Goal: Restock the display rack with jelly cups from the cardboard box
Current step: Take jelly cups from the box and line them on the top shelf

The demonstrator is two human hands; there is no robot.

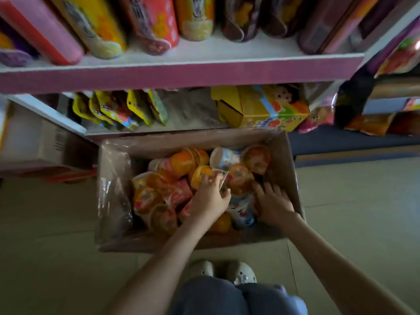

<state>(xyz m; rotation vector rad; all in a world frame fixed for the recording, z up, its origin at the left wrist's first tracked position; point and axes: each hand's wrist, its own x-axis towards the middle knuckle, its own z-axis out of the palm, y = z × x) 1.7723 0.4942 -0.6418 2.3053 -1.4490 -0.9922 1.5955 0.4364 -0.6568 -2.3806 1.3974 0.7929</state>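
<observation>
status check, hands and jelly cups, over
Left hand grips a cup in the box. Right hand open, by the box's right wall. Nothing in the way.

Yellow carton (250, 108), pale clogs (241, 272) (tiled floor (56, 212))

The cardboard box (288, 160) sits on the tiled floor (56, 223). Above it, snack bags (159, 21) stand on the white shelf (204, 55).

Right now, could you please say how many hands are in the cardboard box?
2. The left hand grips a jelly cup near the middle; the right hand rests by the right wall of the cardboard box.
</observation>
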